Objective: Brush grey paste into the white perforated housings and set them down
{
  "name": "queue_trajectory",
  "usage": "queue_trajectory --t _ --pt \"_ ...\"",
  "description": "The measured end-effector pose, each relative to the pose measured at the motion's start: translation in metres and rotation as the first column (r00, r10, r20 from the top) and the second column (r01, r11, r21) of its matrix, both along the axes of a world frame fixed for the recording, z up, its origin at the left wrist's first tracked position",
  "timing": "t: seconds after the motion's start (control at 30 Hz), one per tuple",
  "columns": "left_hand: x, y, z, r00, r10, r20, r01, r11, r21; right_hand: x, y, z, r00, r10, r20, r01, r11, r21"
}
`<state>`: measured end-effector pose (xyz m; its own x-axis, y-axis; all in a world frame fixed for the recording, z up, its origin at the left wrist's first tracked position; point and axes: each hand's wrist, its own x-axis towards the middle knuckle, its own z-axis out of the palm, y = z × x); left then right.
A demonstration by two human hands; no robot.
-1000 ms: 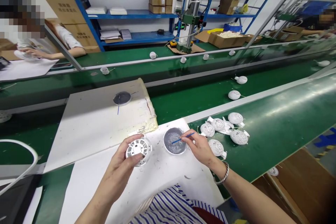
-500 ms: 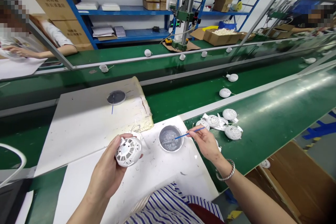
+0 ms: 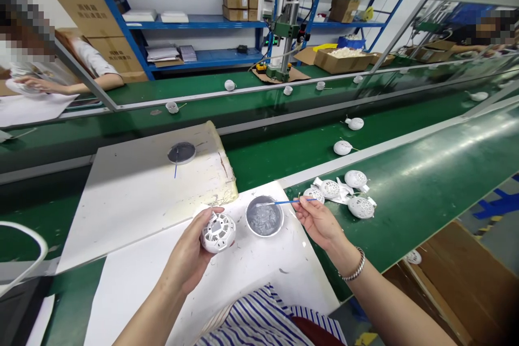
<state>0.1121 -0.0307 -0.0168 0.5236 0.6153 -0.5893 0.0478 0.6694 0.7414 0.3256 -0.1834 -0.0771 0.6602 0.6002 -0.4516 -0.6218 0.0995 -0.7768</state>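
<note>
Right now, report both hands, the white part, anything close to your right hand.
Left hand holding white perforated part. Right hand holding thin blue stick, tip over bowl of grey paste. Close by: more white parts on green bench.

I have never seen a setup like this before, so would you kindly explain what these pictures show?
There is no robot here: a camera worn on a person's head looks forward and down at their bare hands. The left hand holds a white openwork shell. The right hand holds a thin blue stick, its tip over a round bowl of grey paste. The bowl stands on a white surface; similar shells lie to the right on green.
</note>
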Motion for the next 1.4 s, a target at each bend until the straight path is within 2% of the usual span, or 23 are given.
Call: queue_trajectory --t 0.17,0.33,0.43,0.53,0.63,0.7,0.77,0.83,0.9,0.97,1.0,1.07,1.13,1.2,1.23,1.27,1.3,1.33,1.4 --pt "0.011 -0.005 -0.005 0.998 -0.064 -0.011 0.064 0.998 -0.010 -0.002 0.009 0.029 0.999 -0.008 -0.046 0.010 0.998 0.060" --pt "0.020 -0.011 -0.006 0.992 -0.124 -0.016 0.123 0.992 -0.038 -0.006 0.017 0.063 1.000 0.021 0.004 -0.022 0.987 0.158" --pt "0.021 -0.012 -0.003 0.990 -0.144 0.002 0.144 0.989 -0.042 -0.011 0.018 0.069 0.992 0.055 0.110 -0.073 0.983 0.167" --pt "0.021 -0.013 0.001 0.986 -0.165 0.017 0.165 0.986 -0.019 -0.016 0.015 0.066 0.948 0.106 0.301 -0.153 0.979 0.138" --pt "0.020 -0.015 0.006 0.982 -0.187 0.009 0.187 0.982 0.007 -0.022 0.009 0.063 0.831 0.143 0.537 -0.226 0.970 0.093" --pt "0.019 -0.016 0.008 0.981 -0.195 0.009 0.195 0.981 0.010 -0.026 0.003 0.065 0.706 0.139 0.695 -0.271 0.959 0.084" --pt "0.018 -0.017 0.010 0.981 -0.194 0.020 0.193 0.981 0.011 -0.028 -0.003 0.070 0.537 0.138 0.832 -0.344 0.936 0.067" --pt "0.018 -0.017 0.010 0.982 -0.186 0.038 0.185 0.982 0.019 -0.027 -0.008 0.078 0.321 0.142 0.936 -0.443 0.897 0.016" --pt "0.018 -0.017 0.011 0.983 -0.174 0.049 0.173 0.984 0.030 -0.024 -0.012 0.086 0.106 0.129 0.986 -0.525 0.849 -0.054" --pt "0.018 -0.017 0.011 0.983 -0.175 0.058 0.173 0.984 0.030 -0.020 -0.015 0.094 -0.037 0.111 0.993 -0.571 0.813 -0.112" --pt "0.018 -0.017 0.012 0.981 -0.181 0.065 0.180 0.983 0.029 -0.019 -0.016 0.097 -0.066 0.101 0.993 -0.581 0.805 -0.120" --pt "0.017 -0.018 0.014 0.975 -0.206 0.077 0.205 0.978 0.024 -0.016 -0.019 0.102 -0.047 0.065 0.997 -0.582 0.809 -0.081" --pt "0.016 -0.020 0.016 0.971 -0.229 0.073 0.228 0.973 0.024 -0.014 -0.023 0.103 0.053 -0.025 0.998 -0.545 0.837 0.050" --pt "0.013 -0.021 0.019 0.967 -0.246 0.064 0.245 0.969 0.017 -0.013 -0.025 0.103 0.179 -0.142 0.974 -0.453 0.866 0.210" --pt "0.011 -0.021 0.020 0.964 -0.258 0.060 0.259 0.966 0.005 -0.013 -0.026 0.102 0.214 -0.186 0.959 -0.402 0.878 0.260" --pt "0.010 -0.022 0.022 0.959 -0.276 0.060 0.276 0.961 -0.008 -0.013 -0.025 0.102 0.208 -0.215 0.954 -0.367 0.887 0.280" --pt "0.008 -0.023 0.024 0.950 -0.305 0.066 0.307 0.951 -0.023 -0.013 -0.023 0.102 0.159 -0.217 0.963 -0.361 0.895 0.261" --pt "0.007 -0.024 0.025 0.936 -0.343 0.077 0.346 0.937 -0.037 -0.013 -0.021 0.102 0.071 -0.192 0.979 -0.384 0.900 0.204" --pt "0.005 -0.027 0.029 0.891 -0.438 0.114 0.448 0.892 -0.070 -0.017 -0.013 0.103 -0.169 -0.092 0.981 -0.462 0.887 0.003"
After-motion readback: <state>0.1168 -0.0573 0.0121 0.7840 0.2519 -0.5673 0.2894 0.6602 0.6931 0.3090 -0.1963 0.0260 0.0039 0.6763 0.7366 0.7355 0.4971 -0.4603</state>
